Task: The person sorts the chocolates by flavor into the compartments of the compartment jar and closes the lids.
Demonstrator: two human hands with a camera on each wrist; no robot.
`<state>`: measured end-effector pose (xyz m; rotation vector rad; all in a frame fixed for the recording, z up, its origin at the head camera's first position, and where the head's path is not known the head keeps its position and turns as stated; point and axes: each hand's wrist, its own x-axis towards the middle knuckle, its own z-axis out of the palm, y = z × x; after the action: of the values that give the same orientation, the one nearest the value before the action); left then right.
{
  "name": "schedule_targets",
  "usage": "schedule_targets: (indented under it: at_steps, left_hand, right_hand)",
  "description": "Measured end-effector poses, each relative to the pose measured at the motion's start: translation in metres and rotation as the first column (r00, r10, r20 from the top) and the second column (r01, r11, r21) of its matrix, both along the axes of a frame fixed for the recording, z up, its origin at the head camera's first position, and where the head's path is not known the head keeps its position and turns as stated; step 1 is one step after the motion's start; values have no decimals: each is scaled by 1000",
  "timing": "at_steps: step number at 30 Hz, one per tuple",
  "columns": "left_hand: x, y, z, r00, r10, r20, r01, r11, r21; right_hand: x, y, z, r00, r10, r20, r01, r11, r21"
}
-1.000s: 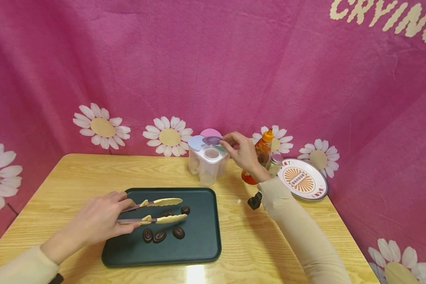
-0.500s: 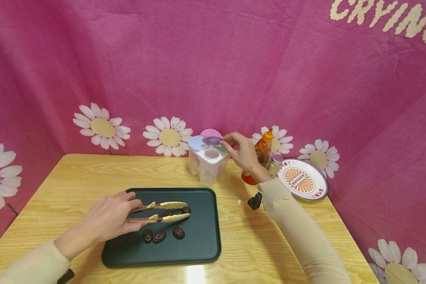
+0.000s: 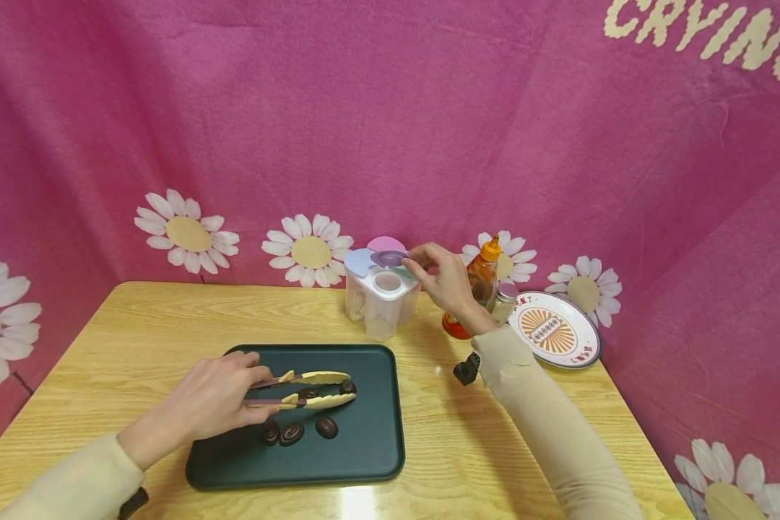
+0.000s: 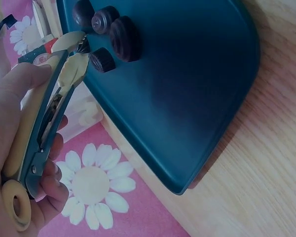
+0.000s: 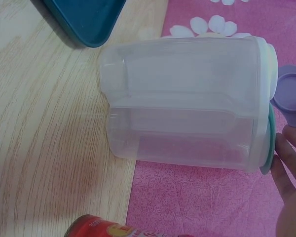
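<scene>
My left hand grips cream and purple tongs low over a dark green tray. The tong tips stand close on either side of a round chocolate. Three more chocolates lie on the tray just in front of the tongs. In the left wrist view the tongs reach toward the chocolates. My right hand pinches the purple flip lid of a clear plastic container and holds it up. The container looks empty.
An orange-capped sauce bottle and a small glass jar stand behind my right wrist. A patterned plate lies at the back right. A pink daisy cloth hangs round the wooden table.
My left hand slid the tongs to the right along the tray, and their arms narrowed around the far chocolate. My right hand stayed on the lid.
</scene>
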<state>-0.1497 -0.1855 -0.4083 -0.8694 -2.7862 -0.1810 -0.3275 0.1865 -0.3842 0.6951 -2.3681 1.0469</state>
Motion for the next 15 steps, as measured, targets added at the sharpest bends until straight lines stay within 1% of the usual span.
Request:
schedule_targets:
  at_steps: [4,8,12,15]
  left_hand:
    - [-1,0,-1,1000,-7,1,7,1000,22]
    - [-5,-1,0,1000,11,-1,-11,998,59]
    - [-12,0,6,999,34,-10,-33,995,96]
    - [-19,1,13,999,45,-18,-42,992,121]
  right_hand:
    - [-1,0,-1,1000,-5,-9,5,1000,2]
    - [-2,-1,-1,1000,-6,-16,6,1000,5]
    - [-2,0,-1,1000,-6,-12,6,1000,4]
    - [-2,1,-1,1000,-4,-8,4,1000,3]
